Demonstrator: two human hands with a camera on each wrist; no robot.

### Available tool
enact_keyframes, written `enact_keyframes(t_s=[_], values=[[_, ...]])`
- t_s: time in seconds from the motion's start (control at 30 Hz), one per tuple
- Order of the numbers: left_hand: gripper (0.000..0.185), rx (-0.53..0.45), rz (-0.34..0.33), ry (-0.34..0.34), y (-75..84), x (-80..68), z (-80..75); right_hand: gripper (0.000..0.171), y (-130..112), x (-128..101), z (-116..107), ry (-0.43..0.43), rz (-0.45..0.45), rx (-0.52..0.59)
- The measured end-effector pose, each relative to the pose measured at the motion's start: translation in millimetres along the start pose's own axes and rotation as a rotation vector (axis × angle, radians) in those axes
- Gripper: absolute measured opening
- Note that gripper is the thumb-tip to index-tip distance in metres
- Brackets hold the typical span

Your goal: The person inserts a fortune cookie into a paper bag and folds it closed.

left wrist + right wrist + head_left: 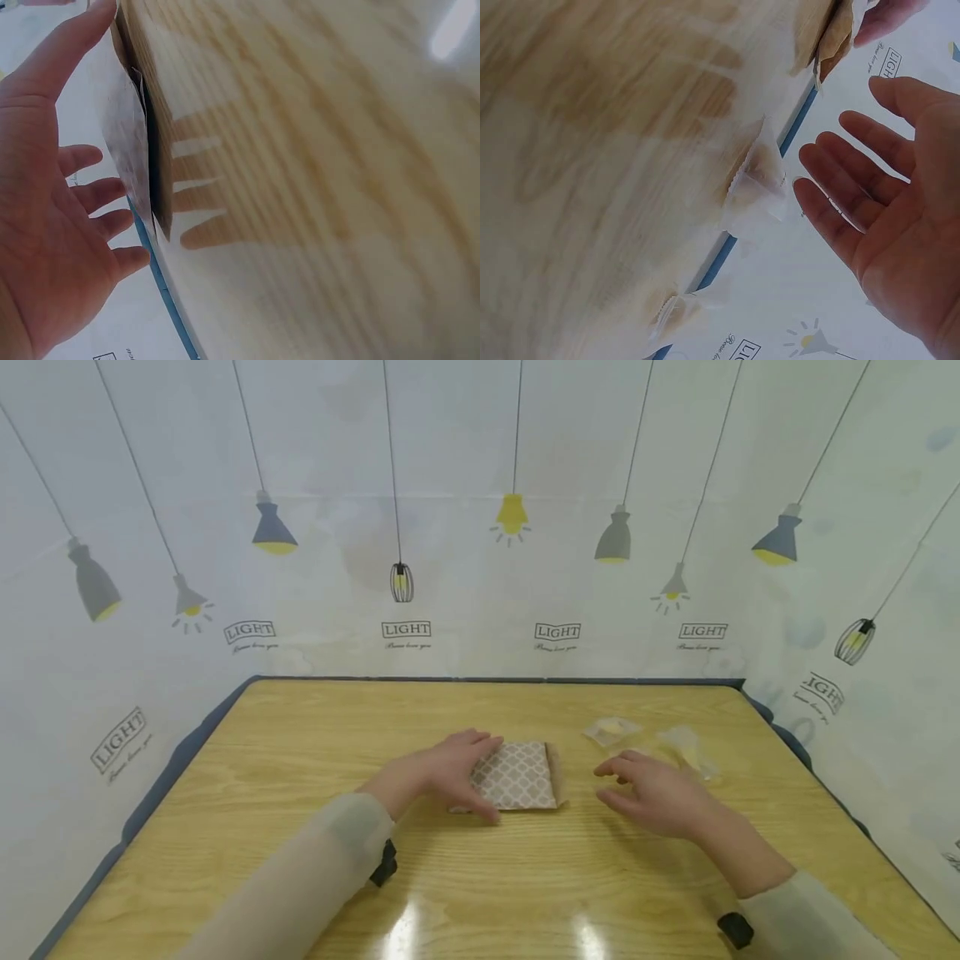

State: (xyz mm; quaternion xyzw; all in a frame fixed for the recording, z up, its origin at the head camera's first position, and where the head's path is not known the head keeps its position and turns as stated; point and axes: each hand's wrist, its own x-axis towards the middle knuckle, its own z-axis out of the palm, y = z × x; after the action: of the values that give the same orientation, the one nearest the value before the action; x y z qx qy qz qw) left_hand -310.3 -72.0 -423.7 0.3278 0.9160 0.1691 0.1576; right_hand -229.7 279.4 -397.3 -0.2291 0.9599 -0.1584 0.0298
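A flat paper bag (521,777) with a white lattice pattern on tan lies on the wooden table, its brown inner side showing along the right edge. My left hand (450,768) is over the bag's left end, thumb and fingers spread. In the left wrist view the fingers of that hand (67,217) are extended near the bag (124,131); whether they touch it I cannot tell. Held above the table right of the bag, my right hand (663,793) has loosely bent fingers and nothing in its grasp. The right wrist view shows its palm (907,217) bare.
Two small clear wrappers with pale yellow contents lie beyond the right hand: one wrapper (611,729) farther left, another wrapper (688,750) partly behind the hand. A lamp-printed white curtain (465,602) surrounds the back and sides of the table (315,735).
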Motion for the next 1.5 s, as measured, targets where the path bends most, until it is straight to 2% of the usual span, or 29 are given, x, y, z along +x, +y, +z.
enact_keyframes(t_s=[0.3,0.4,0.53,0.77,0.93,1.03,1.3,1.5], values=[[0.116,-0.043,-0.02,-0.011,2.2,-0.2,-4.4,0.036,-4,1,-4,0.015,-0.026,0.003],[0.115,-0.065,-0.009,-0.005,0.7,-2.0,-4.6,0.036,-6,3,-4,0.012,-0.023,0.041],[0.115,-0.082,0.009,0.021,-1.9,-4.4,-3.5,0.04,-9,10,-2,-0.006,0.014,0.176],[0.116,-0.12,0.046,0.088,-3.6,-11.0,-2.0,0.045,-13,25,3,0.019,0.113,0.49],[0.116,-0.136,0.082,0.153,0.0,-17.7,-2.6,0.045,-18,38,11,0.035,0.108,0.72],[0.115,-0.15,0.115,0.188,3.5,-21.2,-2.7,0.043,-23,43,15,0.032,0.104,0.806],[0.102,-0.206,0.195,0.267,7.1,-28.7,-1.5,0.037,-35,45,14,0.094,0.113,0.859],[0.1,-0.223,0.222,0.309,5.8,-31.3,0.1,0.037,-36,44,13,0.099,0.083,0.882]])
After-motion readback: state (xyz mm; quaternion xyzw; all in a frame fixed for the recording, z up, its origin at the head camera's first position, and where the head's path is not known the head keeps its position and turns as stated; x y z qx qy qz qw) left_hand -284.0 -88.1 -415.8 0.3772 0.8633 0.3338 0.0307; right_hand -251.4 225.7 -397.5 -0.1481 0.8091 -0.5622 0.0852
